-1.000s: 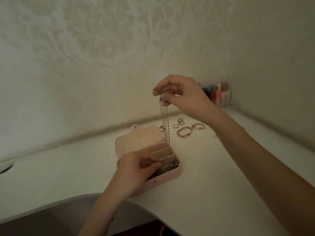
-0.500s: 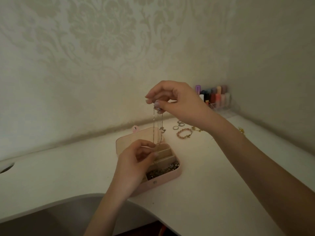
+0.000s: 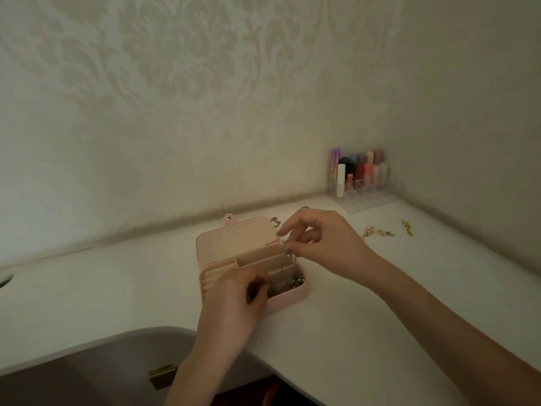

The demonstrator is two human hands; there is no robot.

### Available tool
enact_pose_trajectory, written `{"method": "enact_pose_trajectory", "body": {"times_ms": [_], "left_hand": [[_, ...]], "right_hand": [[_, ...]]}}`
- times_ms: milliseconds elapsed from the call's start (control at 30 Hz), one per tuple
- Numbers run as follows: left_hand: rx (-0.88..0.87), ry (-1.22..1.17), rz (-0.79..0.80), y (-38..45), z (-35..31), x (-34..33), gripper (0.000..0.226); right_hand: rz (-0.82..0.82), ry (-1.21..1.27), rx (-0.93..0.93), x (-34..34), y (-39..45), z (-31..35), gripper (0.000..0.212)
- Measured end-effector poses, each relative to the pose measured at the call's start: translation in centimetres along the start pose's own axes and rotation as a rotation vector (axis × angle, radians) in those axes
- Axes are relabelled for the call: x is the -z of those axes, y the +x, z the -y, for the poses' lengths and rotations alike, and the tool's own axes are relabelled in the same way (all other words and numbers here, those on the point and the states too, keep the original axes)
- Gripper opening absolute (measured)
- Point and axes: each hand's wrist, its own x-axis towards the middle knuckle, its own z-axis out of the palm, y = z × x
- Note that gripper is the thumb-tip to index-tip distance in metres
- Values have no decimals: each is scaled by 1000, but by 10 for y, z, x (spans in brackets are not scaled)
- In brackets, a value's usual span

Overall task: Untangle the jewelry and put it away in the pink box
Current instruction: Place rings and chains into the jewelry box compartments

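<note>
A thin metal chain (image 3: 282, 266) hangs from the right hand's (image 3: 323, 244) pinch into the rounded pink box (image 3: 288, 298); the left hand (image 3: 234, 303) curls inside, grip unclear.

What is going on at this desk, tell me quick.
A person is putting jewelry away in an open pink box on a white desk. The right hand pinches the top of a thin chain necklace and holds it just above the box, so the chain hangs into a front compartment. The left hand is at the box's front, fingers curled into it; what it grips is hidden. More jewelry lies loose on the desk behind the right hand, not yet stored.
</note>
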Motion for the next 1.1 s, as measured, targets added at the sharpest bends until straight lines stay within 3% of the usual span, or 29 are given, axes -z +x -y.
{"method": "enact_pose_trajectory", "body": {"times_ms": [133,267,367,600,700,867,967,1100], "left_hand": [[27,29,-1,1,4,-2,17],[10,-45,-8,4,-6,-5,29],[20,-135,77,2,-8,-13,30],[-52,-25,68,-2,-15,-20,15],[-29,-75,85,-2,-8,-23,15],[22,-125,100,-3,-7,-22,11],[32,-133,119,-2,-7,-21,13],[41,-180,143,-2,-9,-20,13]], "right_hand": [[-34,-43,-53,-8,-9,-8,16],[-51,-64,-149,-13,-14,-22,12],[-49,-234,-122,-19,-18,-32,18],[-93,-375,-34,-17,-16,-41,19],[-273,-345,-67,11,-10,-46,15],[-583,-575,-257,72,-3,-88,16],[-551,-578,-272,73,-1,-105,16],[-311,-696,-132,47,16,-104,21]]}}
